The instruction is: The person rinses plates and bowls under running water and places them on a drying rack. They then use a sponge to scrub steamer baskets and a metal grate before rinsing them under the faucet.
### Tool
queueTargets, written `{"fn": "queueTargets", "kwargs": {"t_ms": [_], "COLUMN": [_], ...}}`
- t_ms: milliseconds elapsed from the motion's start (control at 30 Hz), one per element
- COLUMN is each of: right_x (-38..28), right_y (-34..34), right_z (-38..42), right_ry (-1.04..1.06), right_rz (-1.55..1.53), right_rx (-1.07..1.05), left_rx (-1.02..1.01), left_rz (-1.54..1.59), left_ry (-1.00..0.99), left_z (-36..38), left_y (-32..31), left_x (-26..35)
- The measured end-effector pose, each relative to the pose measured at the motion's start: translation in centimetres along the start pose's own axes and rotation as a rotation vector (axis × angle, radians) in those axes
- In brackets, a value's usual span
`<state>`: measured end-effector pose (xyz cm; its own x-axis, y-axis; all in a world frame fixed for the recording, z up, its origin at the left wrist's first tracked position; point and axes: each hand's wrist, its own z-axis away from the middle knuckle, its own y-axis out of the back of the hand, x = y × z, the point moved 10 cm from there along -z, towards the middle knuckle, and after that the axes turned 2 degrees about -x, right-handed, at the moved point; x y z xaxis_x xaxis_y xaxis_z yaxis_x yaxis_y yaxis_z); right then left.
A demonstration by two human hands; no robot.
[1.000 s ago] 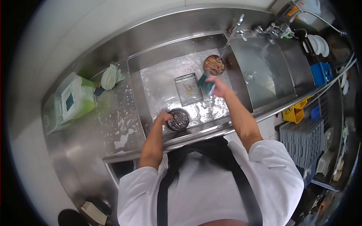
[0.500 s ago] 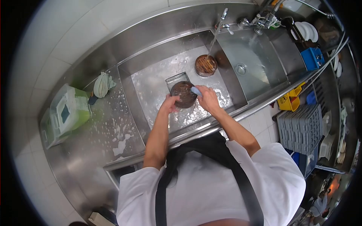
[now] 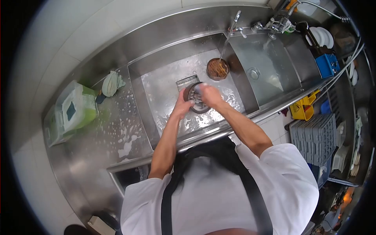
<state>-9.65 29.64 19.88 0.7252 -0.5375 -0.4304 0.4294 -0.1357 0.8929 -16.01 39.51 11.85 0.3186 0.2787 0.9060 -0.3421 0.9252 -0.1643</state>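
Observation:
A round dark dish (image 3: 199,105) is tilted over the floor of the steel sink (image 3: 158,84), and its inside shows pale streaks. My left hand (image 3: 182,105) is closed on its left rim. Over the dish's upper right, my right hand (image 3: 210,95) grips a pale blue scrubbing tool (image 3: 197,88), blurred and mostly covered by the fingers. A second round dish (image 3: 217,69), brown and crusted inside, sits farther back in the sink, with tap water running into it.
A drain slot (image 3: 187,80) lies behind the held dish. The left counter carries a folded cloth (image 3: 112,83), soap suds and a green-and-clear plastic container (image 3: 78,107). On the right are a water-filled basin (image 3: 270,58), a blue box (image 3: 327,65) and stacked grey racks (image 3: 313,135).
The dish has tipped so more of its inside shows, with pale streaks. My right hand has moved left across it. The second dish stays under the running water.

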Motion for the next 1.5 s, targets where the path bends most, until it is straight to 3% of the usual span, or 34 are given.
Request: {"fn": "queueTargets", "kwargs": {"t_ms": [67, 133, 200, 233, 267, 300, 333, 367, 400, 467, 500, 533, 567, 600, 667, 733, 767, 867, 900, 933, 1000, 1067, 1100, 1167, 1233, 1300, 1333, 1400, 1433, 1500], "right_x": [-3.4, -2.7, -1.1, 0.4, 3.3, 6.0, 6.5, 9.3, 6.7, 3.3, 2.6, 1.8, 2.0, 1.6, 0.1, 3.1, 4.6, 1.0, -0.1, 0.0, 2.1, 5.9, 6.4, 7.9, 8.3, 9.1, 9.4, 9.9, 9.7, 5.7], "right_y": [-1.2, 0.2, 6.7, 7.2, 9.1, 10.2, 8.8, 1.8, -5.0, -8.0, -8.6, -8.8, -7.7, -5.1, -3.3, 0.9, 3.0, 3.7, 3.1, 1.1, 3.2, 9.8, 11.7, 16.9, 19.1, 18.8, 17.6, 14.3, 11.3, 8.3], "right_z": [-0.3, 2.5, 5.0, 5.2, 5.1, 5.3, 4.4, 2.7, 2.0, 1.1, 0.4, -0.1, 0.6, 0.5, 3.0, 3.1, 2.1, -0.1, 0.4, 1.9, 3.8, 4.4, 5.0, 7.6, 8.1, 8.8, 9.2, 10.1, 8.1, 6.1], "right_ry": [0.212, 0.12, 0.055, 0.049, -0.043, -0.136, -0.142, -0.398, -0.626, -0.578, -0.478, -0.379, -0.459, -0.205, 0.027, -0.206, -0.25, -0.125, 0.06, -0.024, -0.044, -0.19, -0.19, -0.389, -0.419, -0.477, -0.469, -0.46, -0.445, -0.335], "right_rz": [0.062, 0.121, 0.125, 0.123, -0.026, -0.177, -0.178, -1.066, -1.936, -2.143, -2.108, -2.067, -1.682, -1.016, -0.399, -0.036, 0.051, -0.21, -0.328, -0.455, -0.18, -0.051, -0.028, -0.356, -0.418, -0.45, -0.447, -0.467, -0.565, -0.676], "right_rx": [-0.003, -0.099, 0.152, 0.156, 0.316, 0.476, 0.48, 0.209, -0.145, -0.245, -0.151, -0.059, 0.025, 0.065, -0.087, -0.153, 0.013, 0.178, 0.143, -0.18, -0.182, 0.078, 0.084, 0.423, 0.428, 0.404, 0.4, 0.423, 0.284, 0.234], "left_rx": [-0.056, -0.056, 0.028, -0.038, -0.043, -0.116, -0.189, -0.118, -0.123, 0.27, 0.123, 0.126, 0.089, 0.053, 0.031, -0.056, -0.133, -0.165, -0.18, -0.223, -0.259, -0.318, -0.365, -0.322, -0.278, 0.147, 0.153, -0.096, -0.091, -0.037], "left_rz": [0.102, 0.19, 0.227, 0.306, 0.302, 0.47, 0.639, 0.751, 0.747, 0.1, 0.15, 0.207, 0.388, 0.569, 0.76, 0.626, 0.606, 0.702, 0.713, 0.739, 0.711, 0.786, 0.848, 0.885, 0.92, 0.466, 0.471, 0.325, 0.32, 0.298], "left_ry": [0.002, 0.094, 0.011, 0.02, 0.023, 0.011, -0.001, -0.005, -0.002, 0.005, -0.082, -0.044, -0.037, -0.028, 0.026, 0.038, 0.045, 0.034, 0.046, 0.097, 0.036, 0.024, 0.026, -0.039, -0.104, 0.226, 0.222, 0.165, 0.133, 0.092], "left_z": [0.0, 1.2, 3.4, 4.1, 4.3, 4.5, 4.6, 4.5, 4.4, 4.7, 5.3, 6.1, 5.8, 5.5, 5.1, 5.0, 4.7, 3.5, 2.9, 3.4, 2.3, -1.2, -3.1, -6.5, -9.7, -12.0, -11.6, -9.0, -6.7, -0.6], "left_y": [0.4, 2.3, 4.0, 4.0, 3.8, 2.5, 1.2, 0.7, 0.0, 2.7, 0.3, -1.1, -1.4, -1.5, -1.4, -2.8, -4.7, -6.0, -5.0, -4.6, -4.9, -7.9, -9.9, -11.6, -11.6, -7.9, -6.8, -5.4, -1.9, 4.0], "left_x": [0.6, -0.2, 0.3, 0.2, 0.2, 0.5, 0.8, 0.6, 0.1, -1.8, -0.8, -1.1, -1.6, -1.9, -3.8, -3.0, -2.9, -0.1, -0.9, -0.8, -0.8, -0.4, 0.1, 2.1, 3.4, -1.5, -1.9, -2.7, -3.2, -6.0]}}
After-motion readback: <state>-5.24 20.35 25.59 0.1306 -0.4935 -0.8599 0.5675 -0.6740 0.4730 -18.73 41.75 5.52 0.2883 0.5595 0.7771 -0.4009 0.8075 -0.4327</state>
